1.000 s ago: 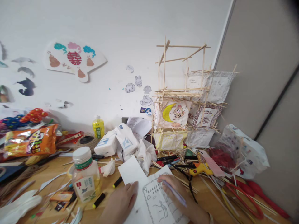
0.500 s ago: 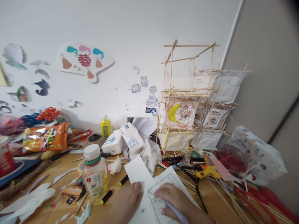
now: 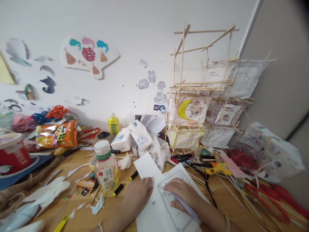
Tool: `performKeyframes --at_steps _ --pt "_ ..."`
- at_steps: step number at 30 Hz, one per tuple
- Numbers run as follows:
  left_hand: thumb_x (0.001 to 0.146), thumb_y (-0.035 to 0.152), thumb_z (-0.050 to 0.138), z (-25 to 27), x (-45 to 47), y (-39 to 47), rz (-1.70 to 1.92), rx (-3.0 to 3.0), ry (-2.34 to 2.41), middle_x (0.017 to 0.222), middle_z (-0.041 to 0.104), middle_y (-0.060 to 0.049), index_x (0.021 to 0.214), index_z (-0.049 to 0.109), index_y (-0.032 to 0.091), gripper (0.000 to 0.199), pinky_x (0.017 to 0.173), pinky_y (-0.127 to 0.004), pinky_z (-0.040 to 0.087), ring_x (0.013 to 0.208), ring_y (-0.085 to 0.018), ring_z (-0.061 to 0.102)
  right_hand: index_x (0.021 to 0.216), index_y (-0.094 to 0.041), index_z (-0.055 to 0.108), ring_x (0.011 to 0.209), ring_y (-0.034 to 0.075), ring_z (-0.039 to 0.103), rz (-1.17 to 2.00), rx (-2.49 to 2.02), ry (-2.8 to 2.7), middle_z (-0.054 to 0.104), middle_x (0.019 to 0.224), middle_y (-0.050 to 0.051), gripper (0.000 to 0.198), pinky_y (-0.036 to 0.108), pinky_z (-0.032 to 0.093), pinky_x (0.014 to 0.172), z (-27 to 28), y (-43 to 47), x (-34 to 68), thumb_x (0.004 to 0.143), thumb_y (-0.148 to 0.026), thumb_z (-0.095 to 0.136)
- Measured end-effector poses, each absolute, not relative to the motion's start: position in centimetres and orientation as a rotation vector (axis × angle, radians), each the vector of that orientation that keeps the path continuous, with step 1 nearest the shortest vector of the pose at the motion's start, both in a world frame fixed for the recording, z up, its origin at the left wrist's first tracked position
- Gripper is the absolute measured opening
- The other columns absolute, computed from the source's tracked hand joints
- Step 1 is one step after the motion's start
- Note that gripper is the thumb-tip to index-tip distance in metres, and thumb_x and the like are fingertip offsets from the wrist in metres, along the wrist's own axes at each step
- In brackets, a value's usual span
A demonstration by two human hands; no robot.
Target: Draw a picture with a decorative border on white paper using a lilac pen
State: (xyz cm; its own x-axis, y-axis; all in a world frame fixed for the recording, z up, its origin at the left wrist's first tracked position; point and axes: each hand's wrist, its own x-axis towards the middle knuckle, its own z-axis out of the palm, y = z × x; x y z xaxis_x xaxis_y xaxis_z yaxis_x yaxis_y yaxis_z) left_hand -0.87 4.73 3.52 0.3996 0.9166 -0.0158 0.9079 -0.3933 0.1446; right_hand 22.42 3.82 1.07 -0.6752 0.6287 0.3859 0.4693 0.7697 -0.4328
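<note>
Fingers (image 3: 169,187) of the right hand (image 3: 183,193) grasp a lavender pen (image 3: 189,210) over a bordered drawing (image 3: 169,209), while the left hand (image 3: 138,193) rests, fingers released, on white paper (image 3: 147,166).

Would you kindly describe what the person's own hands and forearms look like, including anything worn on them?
The left hand and right hand are bare, with no gloves or sleeves showing. A thin, light, seemingly beaded bracelet circles the left wrist; a slim, pale, plain-looking band circles the right.
</note>
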Motion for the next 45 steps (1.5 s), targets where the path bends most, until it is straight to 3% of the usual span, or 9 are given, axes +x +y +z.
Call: performKeyframes --at_steps 8,14,24,30,36,41,45 --pt "0.094 0.02 0.04 3.6 -0.9 4.6 0.127 2.513 1.644 0.102 0.068 -0.012 0.11 0.057 0.015 0.023 0.077 -0.034 0.047 0.093 -0.026 0.064 0.122 -0.019 0.055 0.105 0.024 0.056 0.219 -1.0 -2.283 0.063 0.113 0.011 0.036 0.039 0.048 0.092 1.8 4.5 23.0 0.086 -0.016 0.053" --pt "0.095 0.021 0.04 3.1 -0.9 4.8 0.132 2.505 1.659 0.091 0.069 -0.011 0.104 0.058 0.015 0.021 0.074 -0.033 0.047 0.086 -0.025 0.066 0.119 -0.013 0.056 0.105 0.026 0.055 0.181 -1.18 -2.323 0.062 0.11 0.014 0.036 0.042 0.047 0.092 2.1 5.6 22.6 0.083 -0.007 0.05" --pt "0.096 0.02 0.04 3.3 -0.7 4.9 0.133 2.554 1.59 0.09 0.068 -0.01 0.094 0.059 0.016 0.02 0.071 -0.033 0.047 0.084 -0.026 0.065 0.096 -0.016 0.062 0.095 0.026 0.053 0.042 -1.31 -2.492 0.063 0.096 0.008 0.018 0.04 0.045 0.085 2.6 6.2 21.9 0.08 -0.009 0.06" --pt "0.093 0.032 0.053 3.6 -0.9 4.7 0.125 2.586 1.522 0.096 0.067 -0.008 0.102 0.06 0.018 0.018 0.071 -0.034 0.048 0.086 -0.027 0.065 0.095 -0.018 0.059 0.092 0.025 0.053 0.101 -1.133 -2.489 0.063 0.094 0.007 0.012 0.037 0.045 0.082 2.9 7.1 21.5 0.084 -0.013 0.057" --pt "0.094 0.031 0.051 3.6 -0.8 4.8 0.116 2.609 1.509 0.094 0.066 -0.008 0.101 0.062 0.019 0.018 0.069 -0.035 0.049 0.084 -0.027 0.065 0.086 -0.018 0.06 0.083 0.022 0.056 0.129 -1.147 -2.435 0.064 0.086 0.006 0.01 0.035 0.044 0.076 2.8 7.2 21.9 0.088 -0.014 0.052" --pt "0.094 0.026 0.049 3.3 -0.8 4.8 0.128 2.605 1.556 0.091 0.065 -0.009 0.095 0.063 0.017 0.016 0.067 -0.036 0.048 0.081 -0.028 0.066 0.083 -0.019 0.063 0.081 0.02 0.06 0.43 -1.336 -2.242 0.065 0.085 0.005 0.021 0.029 0.043 0.07 5.2 6.6 22.7 0.081 -0.005 0.048" --pt "0.094 0.022 0.046 3.1 -0.8 4.8 0.168 2.59 1.6 0.089 0.065 -0.008 0.093 0.062 0.018 0.017 0.067 -0.034 0.047 0.08 -0.025 0.065 0.08 -0.019 0.063 0.077 0.019 0.058 0.628 -1.281 -2.088 0.064 0.082 0.003 0.011 0.027 0.042 0.067 7.3 6.3 23.4 0.078 -0.013 0.055"
